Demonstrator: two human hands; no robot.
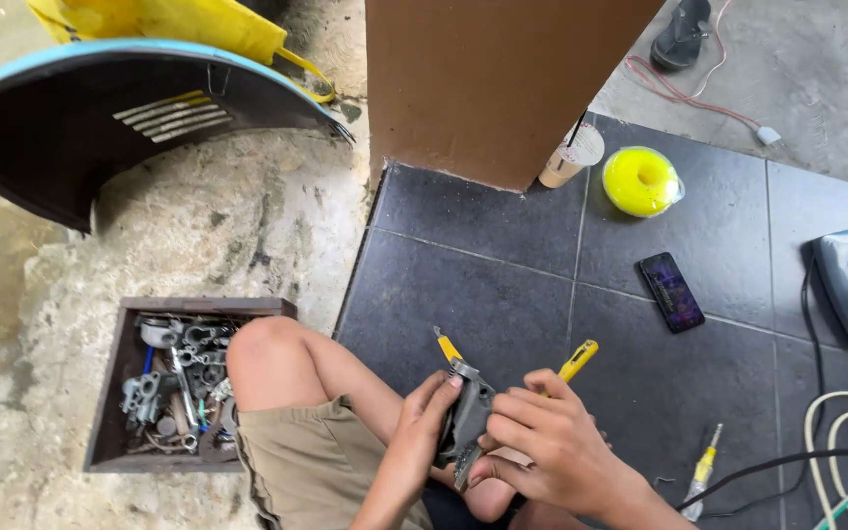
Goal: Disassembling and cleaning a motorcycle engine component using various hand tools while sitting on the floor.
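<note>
**A:** Both hands sit lowest in the head view, over the lap. Left hand (422,424) and right hand (542,447) are both curled shut around one grey metal part (467,420), which stands roughly upright between them, left fingers on its top end.

**B:** What's the floor like?

**A:** Dark floor tiles (503,294) on the right, rough concrete (218,226) on the left, and a brown pillar (493,79) up top.

**B:** Counts?

**A:** One wooden box (110,412) of loose metal fittings beside the knee, one phone (671,291), one yellow spool (642,181), one cup (571,157), one screwdriver (701,476), and two yellow-handled tools (577,361) just behind the hands.
</note>
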